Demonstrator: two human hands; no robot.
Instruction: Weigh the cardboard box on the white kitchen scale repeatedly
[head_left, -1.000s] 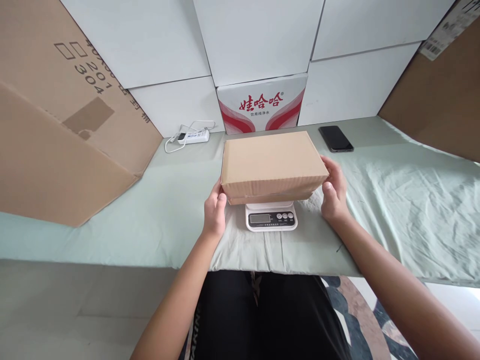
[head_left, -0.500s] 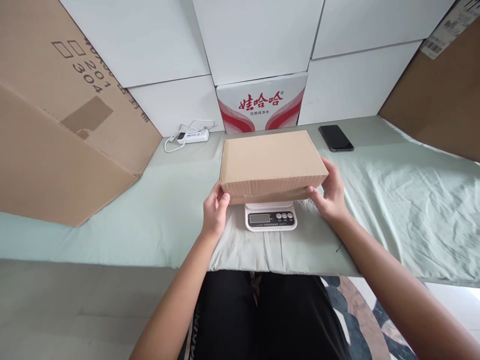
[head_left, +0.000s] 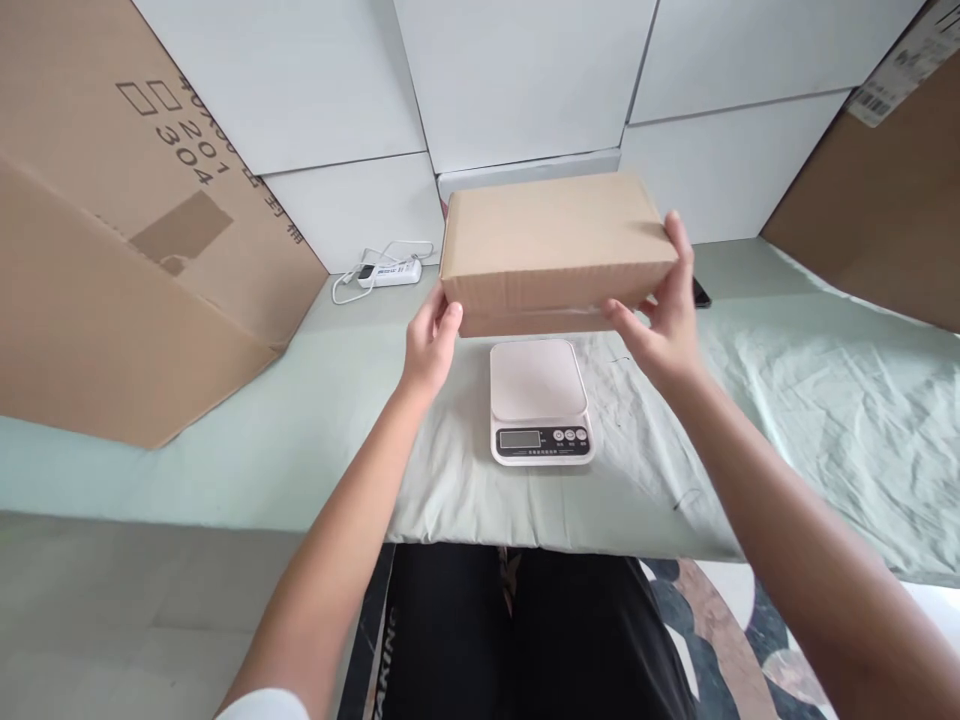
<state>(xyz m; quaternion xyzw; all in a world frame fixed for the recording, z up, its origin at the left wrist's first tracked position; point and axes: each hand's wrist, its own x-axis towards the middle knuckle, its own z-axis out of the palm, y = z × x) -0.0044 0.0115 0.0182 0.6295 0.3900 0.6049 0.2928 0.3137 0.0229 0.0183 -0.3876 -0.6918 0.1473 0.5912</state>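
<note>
A flat brown cardboard box (head_left: pixel 551 245) hangs in the air above the table, held level between both hands. My left hand (head_left: pixel 429 345) grips its left end and my right hand (head_left: pixel 664 315) grips its right end. Below and just in front of the box sits a small white digital kitchen scale (head_left: pixel 538 400) on the pale green cloth (head_left: pixel 787 400). Its platform is bare and its display faces me.
A large brown carton (head_left: pixel 127 230) leans at the left and another (head_left: pixel 877 200) at the right. White boxes (head_left: pixel 517 80) stack along the back wall. A white power strip with cable (head_left: pixel 386 270) lies at the back. A dark phone (head_left: pixel 699 293) peeks out behind my right hand.
The box rested on the scale with my hands at its ends. Both hands have lifted it up and away, uncovering the scale's platform and hiding the red-printed box behind.
</note>
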